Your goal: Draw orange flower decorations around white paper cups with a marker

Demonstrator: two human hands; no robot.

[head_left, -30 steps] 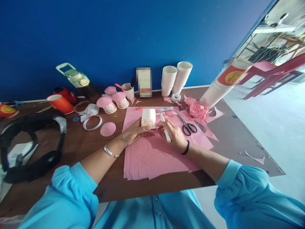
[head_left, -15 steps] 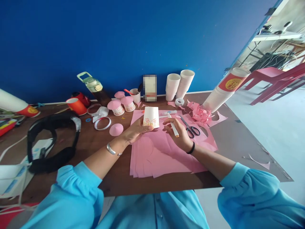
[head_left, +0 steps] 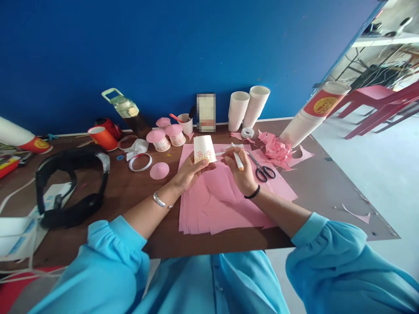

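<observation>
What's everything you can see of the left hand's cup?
The cup is white, tapered and looks like paper. It appears upside down, wider end lowest, leaning slightly. Orange-red outlined flowers and yellowish marks run along its lower part; the upper part looks plain. The left hand grips it low, over the pink sheets.

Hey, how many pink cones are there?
4: a loose cone lies on the table; behind it, left cone and right cone top cups; a rear cone shows behind them. Some may be hidden.

No lettering (the yellow emblem [head_left: 324, 105] included) is legible.
</observation>
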